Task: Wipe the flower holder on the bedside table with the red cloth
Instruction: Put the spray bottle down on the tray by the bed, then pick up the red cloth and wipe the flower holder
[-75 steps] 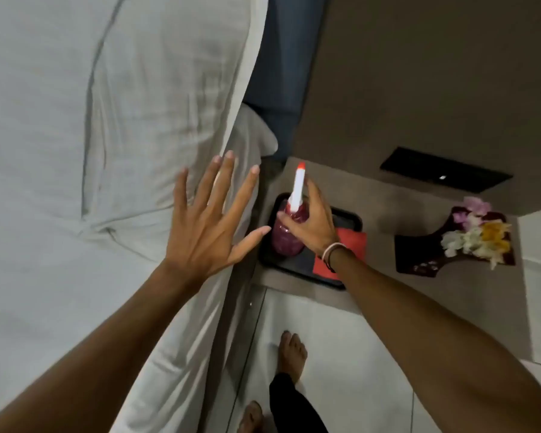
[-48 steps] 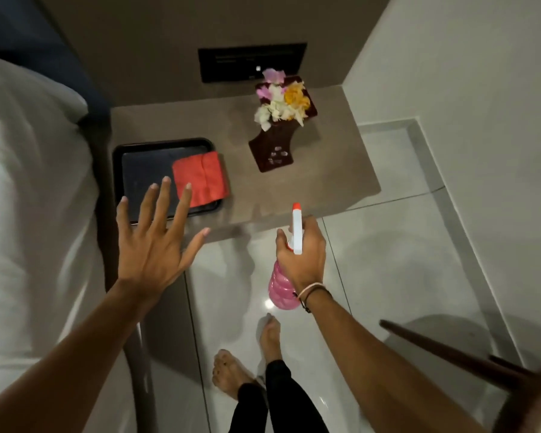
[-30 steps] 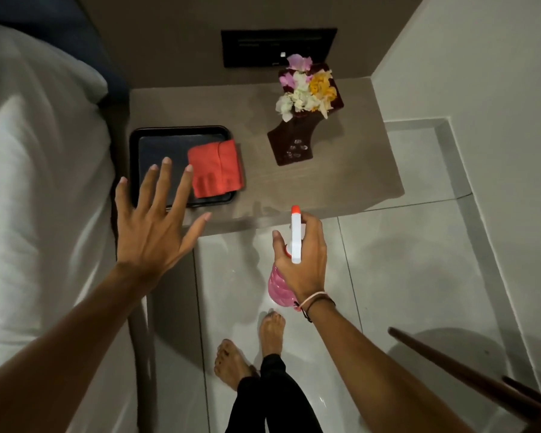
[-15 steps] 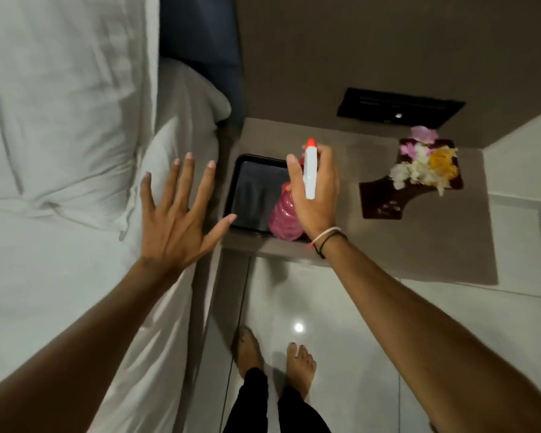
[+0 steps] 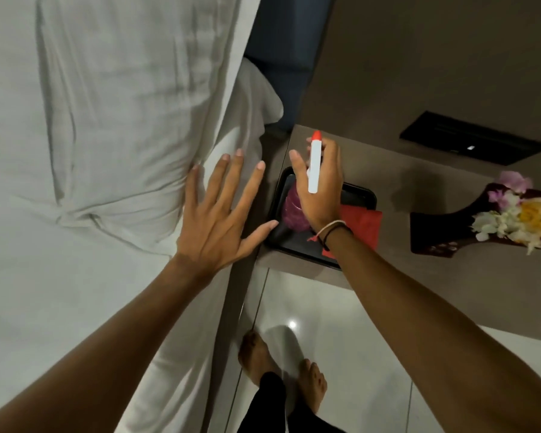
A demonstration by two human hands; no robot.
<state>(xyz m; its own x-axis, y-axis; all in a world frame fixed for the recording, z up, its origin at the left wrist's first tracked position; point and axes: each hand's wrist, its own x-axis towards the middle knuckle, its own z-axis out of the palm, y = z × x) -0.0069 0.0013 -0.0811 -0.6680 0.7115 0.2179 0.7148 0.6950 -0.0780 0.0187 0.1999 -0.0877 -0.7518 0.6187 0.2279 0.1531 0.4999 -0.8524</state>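
Observation:
The dark red flower holder (image 5: 434, 232) with white, yellow and pink flowers (image 5: 512, 214) stands at the right of the bedside table (image 5: 419, 189). A red cloth (image 5: 364, 225) lies on the right part of a black tray (image 5: 358, 195), half hidden by my right wrist. My right hand (image 5: 320, 189) is shut on a pink spray bottle (image 5: 294, 212) with a white and orange head, held over the tray's left part. My left hand (image 5: 219, 214) hovers open with spread fingers over the bed's edge, left of the tray.
A white bed with pillows (image 5: 122, 120) fills the left. A dark wall panel (image 5: 472, 137) sits behind the table. My bare feet (image 5: 281, 364) stand on the glossy tiled floor (image 5: 372, 354) below the table.
The spray bottle in my right hand has come lower over the tray's left part, and more of the red cloth shows. The view has shifted left, and my left hand stays spread open.

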